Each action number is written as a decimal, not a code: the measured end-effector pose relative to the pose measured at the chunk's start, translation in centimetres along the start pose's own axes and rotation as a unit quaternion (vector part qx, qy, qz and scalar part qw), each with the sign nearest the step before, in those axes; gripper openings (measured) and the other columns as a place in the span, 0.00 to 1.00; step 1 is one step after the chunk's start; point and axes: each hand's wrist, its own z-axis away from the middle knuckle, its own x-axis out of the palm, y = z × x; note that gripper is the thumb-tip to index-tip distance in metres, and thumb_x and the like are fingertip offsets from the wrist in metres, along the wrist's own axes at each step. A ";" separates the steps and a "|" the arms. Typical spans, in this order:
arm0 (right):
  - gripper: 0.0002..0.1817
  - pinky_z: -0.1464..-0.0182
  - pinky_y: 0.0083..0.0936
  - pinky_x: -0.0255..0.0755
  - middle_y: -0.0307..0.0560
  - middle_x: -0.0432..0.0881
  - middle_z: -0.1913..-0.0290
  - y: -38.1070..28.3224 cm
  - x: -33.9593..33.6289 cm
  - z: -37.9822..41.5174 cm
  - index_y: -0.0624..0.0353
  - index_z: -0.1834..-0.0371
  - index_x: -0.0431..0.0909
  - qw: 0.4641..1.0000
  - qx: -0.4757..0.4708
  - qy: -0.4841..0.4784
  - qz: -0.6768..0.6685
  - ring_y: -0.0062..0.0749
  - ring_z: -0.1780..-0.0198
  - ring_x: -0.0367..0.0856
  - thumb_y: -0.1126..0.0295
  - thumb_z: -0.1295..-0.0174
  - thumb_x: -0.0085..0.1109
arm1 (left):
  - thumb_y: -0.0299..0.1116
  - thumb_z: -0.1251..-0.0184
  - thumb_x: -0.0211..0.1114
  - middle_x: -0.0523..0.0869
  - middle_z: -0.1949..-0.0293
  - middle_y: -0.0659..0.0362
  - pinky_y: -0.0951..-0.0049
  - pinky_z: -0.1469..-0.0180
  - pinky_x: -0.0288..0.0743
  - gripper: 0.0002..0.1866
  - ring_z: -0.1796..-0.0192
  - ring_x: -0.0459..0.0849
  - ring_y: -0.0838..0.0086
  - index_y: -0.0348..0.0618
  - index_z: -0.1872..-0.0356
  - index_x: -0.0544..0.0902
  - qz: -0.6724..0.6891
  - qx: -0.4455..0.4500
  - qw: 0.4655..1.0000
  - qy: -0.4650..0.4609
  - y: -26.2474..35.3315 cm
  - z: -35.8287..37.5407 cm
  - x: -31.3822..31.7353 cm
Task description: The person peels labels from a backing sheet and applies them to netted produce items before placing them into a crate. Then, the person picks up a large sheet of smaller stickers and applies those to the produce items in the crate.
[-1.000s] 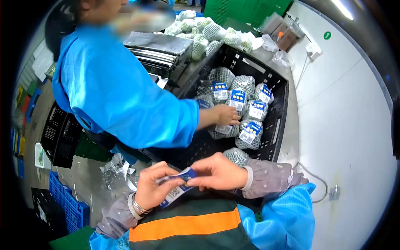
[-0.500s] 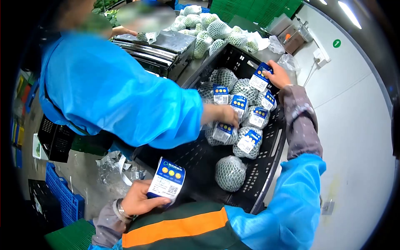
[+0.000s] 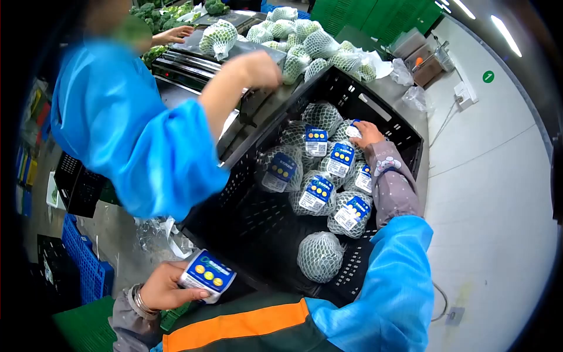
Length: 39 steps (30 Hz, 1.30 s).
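My left hand [image 3: 170, 287] pinches a stack of blue-and-white labels [image 3: 209, 273] in front of the crate's near edge. Inside the black plastic crate [image 3: 218, 239] lie several round heads of produce in white foam netting. My right hand [image 3: 368, 135] is on one of these heads at the far right side, its fingers over a blue-and-white label [image 3: 353, 129] that they partly cover. Similar labels sit on several neighbouring heads, such as a labelled netted head [image 3: 315, 195] in the middle. A netted head without a visible label [image 3: 321, 257] lies nearest me.
At the left a co-worker in a blue sleeve [image 3: 126, 129] reaches over a metal wrapping machine [image 3: 190, 64]. More netted produce [image 3: 319, 44] is heaped behind the crate, with broccoli [image 3: 151, 17] farther left. A white wall [image 3: 487, 176] stands at the right.
My right hand has brought its label down onto a netted head. The co-worker's hand has left the crate toward the machine, and another labelled head now lies at the crate's left side.
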 end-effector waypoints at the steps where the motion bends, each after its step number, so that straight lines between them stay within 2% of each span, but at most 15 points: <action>1: 0.36 0.39 0.37 0.63 0.50 0.70 0.41 -0.5 -1.2 0.2 0.48 0.41 0.69 1.000 0.019 -0.009 -0.004 0.46 0.39 0.67 0.62 0.58 0.71 | 0.26 0.46 0.69 0.85 0.65 0.54 0.76 0.58 0.75 0.09 0.62 0.83 0.74 0.34 0.64 0.84 -0.014 0.064 0.998 -0.014 0.4 -0.3 0.3; 2: 0.34 0.40 0.38 0.63 0.50 0.68 0.40 -1.3 -2.2 0.2 0.44 0.41 0.69 0.998 0.061 -0.010 -0.010 0.44 0.38 0.65 0.63 0.56 0.69 | 0.25 0.45 0.66 0.84 0.63 0.52 0.74 0.56 0.74 0.11 0.60 0.83 0.71 0.34 0.61 0.81 -0.041 0.081 0.996 -0.006 1.1 -0.3 0.8; 5: 0.24 0.46 0.31 0.68 0.47 0.77 0.52 -8.5 -7.4 2.3 0.56 0.51 0.74 0.950 -0.067 0.200 -0.231 0.39 0.49 0.75 0.66 0.52 0.68 | 0.25 0.44 0.66 0.83 0.64 0.53 0.74 0.58 0.74 0.13 0.62 0.83 0.72 0.33 0.58 0.79 -0.018 0.102 0.992 0.067 0.7 -0.3 2.2; 7: 0.11 0.57 0.21 0.72 0.42 0.78 0.57 -17.0 -12.3 7.3 0.59 0.57 0.77 0.837 -0.118 0.067 -0.530 0.25 0.58 0.78 0.70 0.43 0.61 | 0.22 0.46 0.65 0.82 0.66 0.53 0.76 0.59 0.74 0.11 0.64 0.82 0.71 0.33 0.60 0.80 -0.061 0.179 0.978 0.089 0.4 -1.0 2.5; 9: 0.18 0.55 0.23 0.73 0.44 0.78 0.54 -23.1 -14.5 13.0 0.58 0.47 0.72 0.693 -0.162 -0.231 -0.663 0.27 0.57 0.78 0.70 0.41 0.58 | 0.21 0.46 0.64 0.82 0.66 0.53 0.76 0.59 0.73 0.11 0.63 0.82 0.69 0.33 0.60 0.80 -0.058 0.225 0.965 0.120 0.5 -1.3 2.7; 10: 0.21 0.55 0.22 0.73 0.43 0.78 0.53 -25.8 -14.6 15.6 0.58 0.43 0.69 0.731 -0.323 -0.219 -0.560 0.25 0.57 0.78 0.69 0.40 0.58 | 0.22 0.46 0.65 0.82 0.66 0.53 0.77 0.60 0.73 0.10 0.64 0.82 0.70 0.33 0.61 0.81 -0.047 0.230 0.963 0.133 0.7 -1.3 2.8; 13: 0.14 0.63 0.14 0.74 0.40 0.82 0.67 -30.2 -14.6 20.4 0.63 0.52 0.77 0.636 -0.250 -0.399 -0.611 0.16 0.67 0.79 0.71 0.40 0.59 | 0.25 0.47 0.68 0.82 0.70 0.55 0.79 0.65 0.72 0.08 0.68 0.81 0.75 0.33 0.66 0.82 -0.017 0.216 0.964 0.154 1.0 -1.3 3.0; 15: 0.10 0.69 0.13 0.74 0.38 0.82 0.72 -30.7 -15.5 20.6 0.64 0.57 0.79 0.676 -0.209 -0.377 -0.598 0.16 0.71 0.79 0.73 0.39 0.57 | 0.28 0.49 0.70 0.82 0.74 0.57 0.81 0.69 0.71 0.08 0.72 0.80 0.79 0.34 0.71 0.82 -0.007 0.168 0.975 0.146 0.5 -1.4 3.0; 19: 0.07 0.71 0.13 0.73 0.40 0.82 0.70 -30.6 -15.0 19.8 0.64 0.61 0.77 0.631 -0.116 -0.407 -0.650 0.17 0.72 0.79 0.74 0.40 0.58 | 0.33 0.51 0.74 0.78 0.86 0.61 0.83 0.79 0.67 0.15 0.81 0.72 0.87 0.36 0.85 0.77 -0.032 0.080 0.982 0.166 0.1 -1.6 3.3; 22: 0.18 0.68 0.15 0.74 0.43 0.82 0.67 -30.4 -13.6 19.1 0.64 0.52 0.74 0.679 -0.218 -0.295 -0.635 0.18 0.68 0.79 0.70 0.44 0.64 | 0.30 0.49 0.72 0.80 0.84 0.61 0.84 0.77 0.69 0.12 0.80 0.76 0.86 0.36 0.83 0.79 0.056 0.108 0.966 0.226 0.5 -2.0 4.1; 25: 0.14 0.72 0.15 0.73 0.43 0.82 0.71 -30.6 -12.6 19.7 0.66 0.58 0.78 0.648 -0.174 -0.442 -0.595 0.19 0.73 0.79 0.70 0.44 0.63 | 0.28 0.51 0.73 0.81 0.83 0.61 0.85 0.77 0.72 0.12 0.79 0.78 0.83 0.36 0.83 0.78 0.032 0.151 0.959 0.236 0.5 -2.7 3.9; 30: 0.08 0.74 0.16 0.75 0.45 0.82 0.74 -31.2 -13.2 19.7 0.67 0.63 0.79 0.628 -0.106 -0.429 -0.640 0.19 0.75 0.80 0.73 0.43 0.60 | 0.32 0.55 0.76 0.78 0.85 0.63 0.86 0.78 0.68 0.17 0.79 0.75 0.88 0.40 0.87 0.73 0.007 0.098 0.967 0.234 -0.6 -3.3 3.6; 35: 0.05 0.67 0.25 0.76 0.45 0.80 0.69 -24.8 -13.0 10.2 0.61 0.66 0.79 0.808 -0.168 -0.183 -0.534 0.30 0.69 0.81 0.75 0.46 0.58 | 0.33 0.52 0.74 0.86 0.74 0.57 0.80 0.71 0.74 0.13 0.74 0.82 0.81 0.35 0.68 0.85 -0.036 0.054 0.991 0.117 -0.2 -2.6 2.8; 37: 0.08 0.61 0.29 0.74 0.50 0.79 0.68 -18.1 -11.8 2.4 0.61 0.64 0.76 0.918 -0.227 0.071 -0.316 0.37 0.65 0.80 0.71 0.46 0.56 | 0.34 0.52 0.74 0.86 0.72 0.54 0.79 0.71 0.75 0.13 0.74 0.84 0.78 0.35 0.69 0.85 -0.098 0.081 0.985 0.119 -1.6 -2.5 2.5; 39: 0.12 0.60 0.31 0.71 0.53 0.78 0.66 -12.0 -10.6 -3.8 0.61 0.60 0.69 0.935 -0.115 0.048 -0.332 0.45 0.63 0.78 0.69 0.45 0.55 | 0.33 0.51 0.73 0.86 0.71 0.51 0.78 0.70 0.76 0.12 0.72 0.85 0.74 0.35 0.68 0.84 -0.036 0.066 0.994 0.077 -1.8 -2.1 2.3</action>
